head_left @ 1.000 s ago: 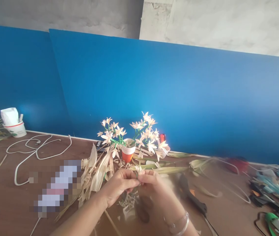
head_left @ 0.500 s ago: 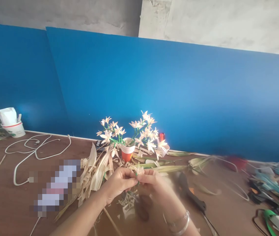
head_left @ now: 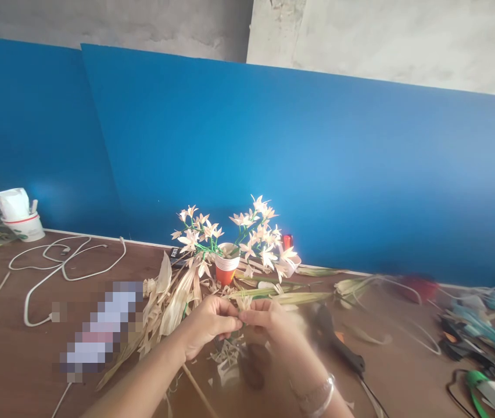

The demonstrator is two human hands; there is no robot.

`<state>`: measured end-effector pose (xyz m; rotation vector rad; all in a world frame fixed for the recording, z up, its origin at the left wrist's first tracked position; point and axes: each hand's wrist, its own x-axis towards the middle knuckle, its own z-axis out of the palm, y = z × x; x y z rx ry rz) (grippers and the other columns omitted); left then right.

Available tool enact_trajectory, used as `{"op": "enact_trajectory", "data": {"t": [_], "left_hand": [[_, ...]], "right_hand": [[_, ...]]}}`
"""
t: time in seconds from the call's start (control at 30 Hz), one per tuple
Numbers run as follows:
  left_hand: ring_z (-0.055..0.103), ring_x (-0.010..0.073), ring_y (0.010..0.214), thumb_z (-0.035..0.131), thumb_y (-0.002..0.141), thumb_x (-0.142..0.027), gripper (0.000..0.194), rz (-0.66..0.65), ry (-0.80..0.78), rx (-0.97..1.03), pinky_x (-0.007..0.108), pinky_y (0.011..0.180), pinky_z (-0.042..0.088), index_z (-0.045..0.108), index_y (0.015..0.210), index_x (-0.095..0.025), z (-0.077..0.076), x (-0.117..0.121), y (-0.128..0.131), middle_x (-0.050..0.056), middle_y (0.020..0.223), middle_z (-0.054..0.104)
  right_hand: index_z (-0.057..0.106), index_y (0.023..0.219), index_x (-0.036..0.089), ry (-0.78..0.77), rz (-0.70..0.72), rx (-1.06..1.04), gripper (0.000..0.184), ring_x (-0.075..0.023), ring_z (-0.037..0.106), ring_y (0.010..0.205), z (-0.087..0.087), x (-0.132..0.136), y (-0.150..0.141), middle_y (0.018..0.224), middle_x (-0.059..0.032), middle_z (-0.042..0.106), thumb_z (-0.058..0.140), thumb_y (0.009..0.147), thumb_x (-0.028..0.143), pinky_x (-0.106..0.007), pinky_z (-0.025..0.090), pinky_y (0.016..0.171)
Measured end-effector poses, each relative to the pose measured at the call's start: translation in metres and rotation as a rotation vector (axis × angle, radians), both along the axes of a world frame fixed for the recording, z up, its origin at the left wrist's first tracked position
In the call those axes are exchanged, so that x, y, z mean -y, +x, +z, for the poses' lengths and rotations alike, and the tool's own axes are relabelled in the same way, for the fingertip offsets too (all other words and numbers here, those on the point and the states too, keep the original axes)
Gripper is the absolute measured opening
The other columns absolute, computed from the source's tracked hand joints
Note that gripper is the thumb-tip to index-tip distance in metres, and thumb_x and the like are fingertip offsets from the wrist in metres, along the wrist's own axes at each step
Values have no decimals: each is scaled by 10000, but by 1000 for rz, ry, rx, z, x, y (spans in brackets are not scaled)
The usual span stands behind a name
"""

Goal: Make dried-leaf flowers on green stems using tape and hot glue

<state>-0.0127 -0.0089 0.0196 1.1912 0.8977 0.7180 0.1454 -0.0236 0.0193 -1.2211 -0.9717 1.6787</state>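
Note:
Between my two hands a small pale husk flower points upward, its base pinched at the fingertips. My left hand is closed on it from the left, thumb against fingers. From the right, my right hand pinches the same base; its fingertips meet those of the left. Just beyond stands an orange and white paper cup with sprays of cream flowers on green stems leaning out to both sides. Dry corn husks lie left of the cup. Husk scraps lie below my hands.
A black-handled glue gun lies right of my hands, its cord running toward me. White cables and a blurred-out item are on the left. A white tub stands by the blue partition. Tangled bits crowd the right.
Both hands stay pinched on the flower and shift slightly left. The green at its base, visible half a second ago, is now mostly covered by fingers.

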Motion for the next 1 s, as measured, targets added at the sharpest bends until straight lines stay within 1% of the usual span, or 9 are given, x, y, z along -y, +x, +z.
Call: {"op": "enact_trajectory", "data": {"t": [0.1, 0.17, 0.3, 0.4, 0.47, 0.6, 0.8, 0.87, 1.0], "left_hand": [[346, 65, 439, 624, 561, -176, 51, -22, -23, 36, 228, 456, 224, 603, 546, -132, -2, 0, 0, -58, 438, 463], [335, 60, 440, 618, 567, -170, 42, -31, -35, 79, 226, 458, 206, 609, 556, -130, -3, 0, 0, -56, 440, 460], [322, 49, 444, 643, 573, -186, 78, -67, -87, 194, 222, 464, 168, 595, 547, -129, -2, 0, -1, -47, 464, 470], [322, 39, 446, 670, 570, -204, 107, -109, -136, 248, 222, 465, 140, 608, 561, -118, 1, 0, -3, -26, 516, 514], [324, 37, 445, 682, 562, -204, 108, -129, -159, 256, 222, 465, 133, 619, 573, -117, 3, 1, -3, -26, 523, 515], [321, 44, 443, 689, 536, -201, 115, -137, -187, 249, 228, 465, 126, 602, 562, -132, 3, 2, -2, -56, 465, 435], [254, 39, 424, 664, 540, -220, 122, -110, -124, 161, 240, 457, 103, 579, 565, -137, 3, 1, -2, -75, 454, 398], [242, 39, 418, 664, 539, -229, 133, -88, -90, 120, 242, 455, 108, 566, 557, -141, 2, 1, -3, -77, 448, 404], [283, 54, 435, 674, 546, -240, 144, 22, 8, -31, 230, 466, 179, 564, 557, -148, 0, 0, -1, -81, 442, 419]], "right_hand": [[527, 482, 146, 2, 24, -31, 251, -30, 256, 372, 2, 1, -1, 390, 68, 422, 757, 524, 237, -231, 106, 427], [531, 484, 143, -6, 46, -102, 258, -30, 266, 381, 2, 2, -2, 403, 67, 428, 767, 532, 236, -227, 118, 427], [582, 533, 137, 21, 122, -308, 233, -51, 368, 436, -5, 1, 0, 464, 47, 487, 787, 565, 242, -212, 212, 447], [633, 598, 131, 72, 184, -395, 197, -66, 425, 484, -11, -1, 4, 515, 32, 530, 792, 587, 247, -207, 267, 482], [654, 622, 124, 74, 201, -391, 179, -74, 457, 513, -13, -1, 6, 547, 20, 556, 793, 596, 234, -213, 303, 519], [658, 618, 120, 49, 185, -372, 180, -75, 469, 510, -8, 1, 6, 544, 20, 568, 808, 577, 211, -229, 333, 553], [624, 532, 133, -15, 79, -314, 230, -49, 384, 415, 3, 6, 1, 425, 55, 490, 834, 497, 220, -210, 258, 467], [617, 522, 131, -25, 65, -277, 243, -43, 364, 398, 5, 6, 1, 407, 60, 468, 834, 484, 234, -209, 248, 458], [615, 531, 129, -52, 26, -226, 230, -56, 417, 426, 6, 6, 0, 452, 40, 511, 815, 484, 231, -205, 267, 474]]}}
